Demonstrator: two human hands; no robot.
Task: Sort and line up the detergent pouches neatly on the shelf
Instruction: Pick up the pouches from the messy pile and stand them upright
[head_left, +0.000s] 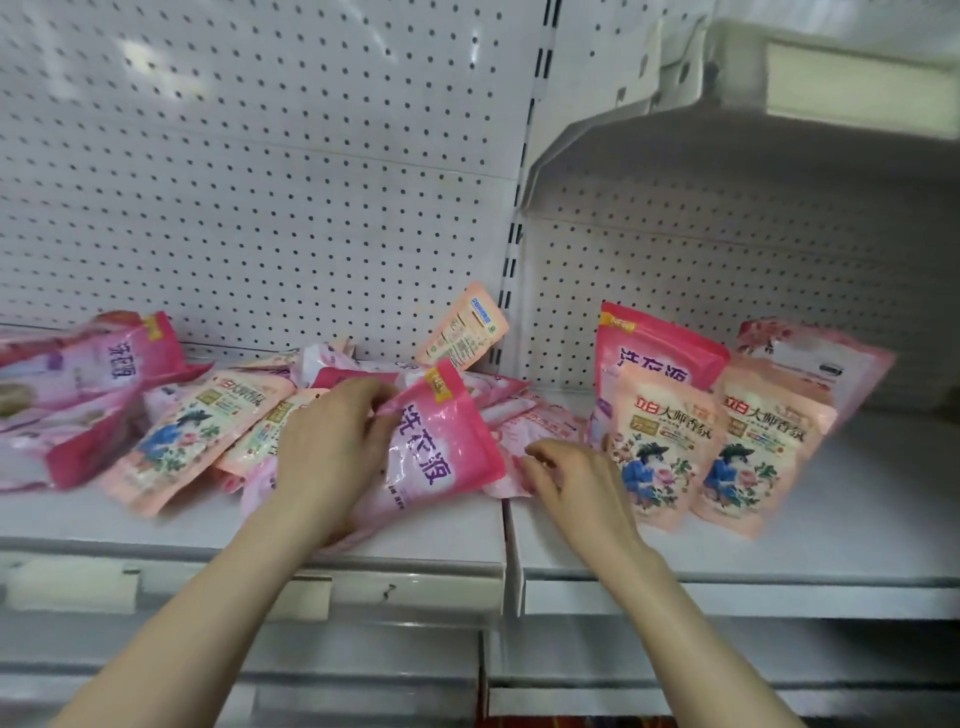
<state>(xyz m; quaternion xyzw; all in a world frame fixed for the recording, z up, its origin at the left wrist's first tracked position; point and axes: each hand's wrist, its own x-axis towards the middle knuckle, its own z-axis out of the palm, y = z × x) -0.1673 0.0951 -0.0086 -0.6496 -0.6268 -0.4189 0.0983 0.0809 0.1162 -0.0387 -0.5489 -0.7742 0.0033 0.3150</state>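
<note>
My left hand (332, 441) grips the top left edge of a bright pink detergent pouch (441, 447) that is tilted up from a loose pile of pink and peach pouches (249, 415) on the left shelf section. My right hand (571, 483) hovers just right of that pouch with fingers loosely curled, holding nothing, over flat pink pouches (524, 421). On the right section two peach pouches (660, 447) (763, 452) stand side by side in front of a pink pouch (654, 353) and another pale pink one (815, 358).
A white shelf (831, 530) spans two sections with a gap at the divider (511, 566). Pegboard back wall (260, 182) rises behind. An upper shelf bracket (727, 104) overhangs the right section. Larger pink pouches (78, 384) lie at the far left.
</note>
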